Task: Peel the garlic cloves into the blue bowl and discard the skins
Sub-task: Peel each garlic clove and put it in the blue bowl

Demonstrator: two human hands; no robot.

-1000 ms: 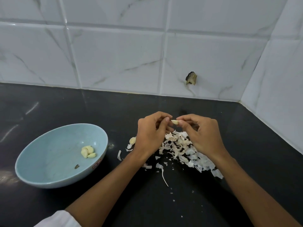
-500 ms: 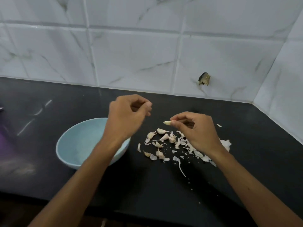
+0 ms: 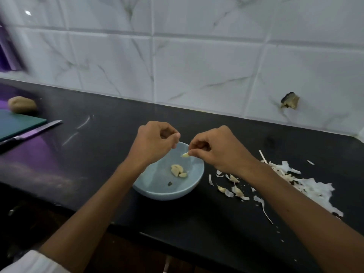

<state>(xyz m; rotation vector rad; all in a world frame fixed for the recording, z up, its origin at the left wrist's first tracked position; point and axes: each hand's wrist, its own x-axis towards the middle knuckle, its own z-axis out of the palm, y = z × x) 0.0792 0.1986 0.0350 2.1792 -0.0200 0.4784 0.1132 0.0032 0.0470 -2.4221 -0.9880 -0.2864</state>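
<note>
— White sleeve (image 3: 31, 262) cuff, btm-left corner, then two bare forearms running up to mid-frame. What's under them?
— Black stone counter (image 3: 177, 229), glossy. Its front edge cuts across the lower left.
— Bowl?
— Blue bowl (image 3: 157, 194) sits upright on the counter, just left of centre. Peeled cloves (image 3: 178, 170) lie clumped on its floor, w/ a dark speck (image 3: 169, 183) nearer the front wall.
— Hands?
— Both hover over the bowl's far side, close together but not touching. R hand (image 3: 218, 148) pinches a garlic clove (image 3: 185, 154) btwn thumb and forefinger. Its pale tip points left, above the bowl's inside. Other fingers are curled in.
— And the L?
— L hand (image 3: 153, 143): fingers curled, thumb tip pressed to forefinger. It holds nothing that I can see.
— Skins?
— Skins (image 3: 307, 184) are heaped on the counter at right, partly under the R forearm. Smaller scraps (image 3: 236, 191) are strewn btwn the heap and the bowl, just beside it, none touching as far as I can tell.
— Further back?
— Left edge: a knife (image 3: 35, 132) lies flat, blade pointing up-right, along the near edge of a green board (image 3: 17, 125). Behind the board is a brown lump (image 3: 22, 104), blurry. There's a purple sheen on the counter below the knife.
— Wall?
— White marble-look tiles (image 3: 197, 66) run across the top, w/ a chipped hole (image 3: 290, 100) at right, low on the wall. Upper-left corner is a purple blur (image 3: 6, 50), can't ID it.
</note>
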